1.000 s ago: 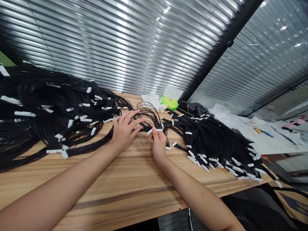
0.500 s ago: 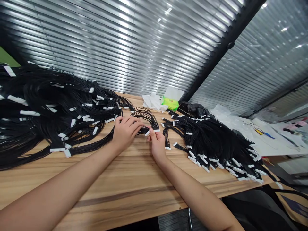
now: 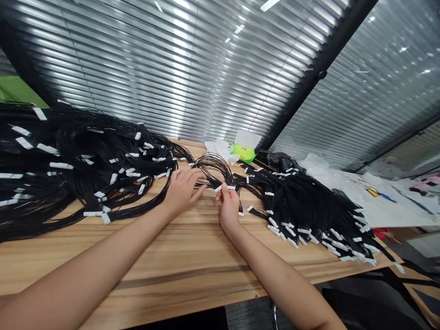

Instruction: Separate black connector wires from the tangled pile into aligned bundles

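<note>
Opened out since the earlier frame, the left hand [image 3: 182,190] lies with spread fingers [image 3: 192,178] on an arc of thin black wires [image 3: 213,166], while the right hand [image 3: 228,206] pinches a flat white connector [image 3: 231,187] between pressed fingers [image 3: 224,187]. Both sit between two white-tagged wire heaps [image 3: 85,158] [image 3: 302,211] on the grained wooden worktop [image 3: 137,261], well back from its near edge.

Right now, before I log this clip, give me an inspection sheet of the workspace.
Surface: wooden table with streaked grain.
Job's things: small bunch of black wires between the hands; white connector.
Clutter: large wire heap at left, wire heap at right, both white-tipped; white tissues; green packet.
Hands: left hand on the wires; right hand pinching the connector.
Cables: nothing seen beyond the wires.
Surroundings: slatted blinds behind; plastic sheeting and papers at right.
</note>
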